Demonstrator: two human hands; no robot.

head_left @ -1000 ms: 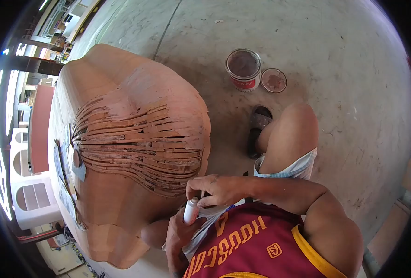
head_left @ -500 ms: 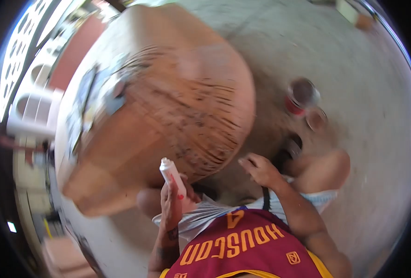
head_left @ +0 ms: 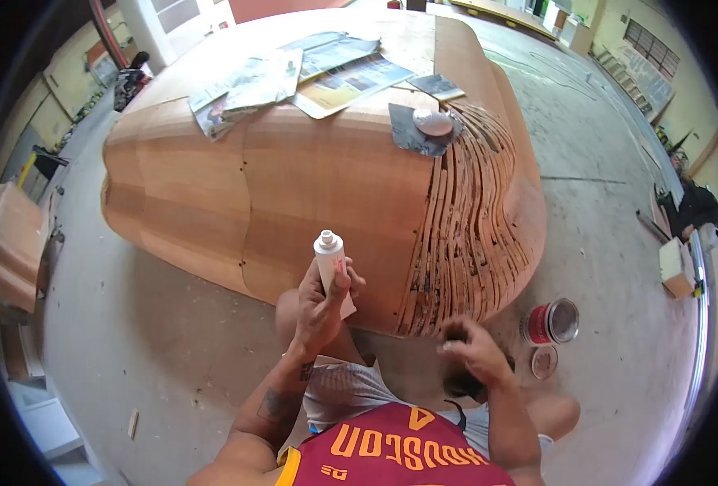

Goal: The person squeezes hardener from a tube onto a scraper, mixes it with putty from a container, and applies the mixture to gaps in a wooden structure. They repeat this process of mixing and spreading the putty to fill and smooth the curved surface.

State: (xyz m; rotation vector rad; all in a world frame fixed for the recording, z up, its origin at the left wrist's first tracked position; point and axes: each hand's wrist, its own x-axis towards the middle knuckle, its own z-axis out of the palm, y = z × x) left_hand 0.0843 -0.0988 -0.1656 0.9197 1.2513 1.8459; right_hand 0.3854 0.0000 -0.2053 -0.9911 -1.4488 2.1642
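Note:
My left hand (head_left: 317, 317) is closed around a white tube (head_left: 329, 257) with red print and a narrow nozzle pointing up, no cap on it. My right hand (head_left: 479, 354) is in front of the lower edge of the slatted part, fingers curled in and slightly blurred; whatever is between them, if anything, is hidden. A large curved wooden form (head_left: 326, 178) stands ahead, with narrow bent slats (head_left: 464, 219) and dark gaps along its right end. On top, a dark grey sheet (head_left: 406, 130) carries a pale rounded lump (head_left: 432, 121).
An uncovered red can (head_left: 541, 324) stands on the floor at right, its round lid (head_left: 544, 362) beside it. Newspapers (head_left: 266, 81) lie on the form. Another wooden piece (head_left: 20, 247) is at far left, a box (head_left: 677, 267) at far right.
My view has swung and levelled, showing more of the form. The tube stays in my left hand, now more upright. My right hand's fingers have curled in more.

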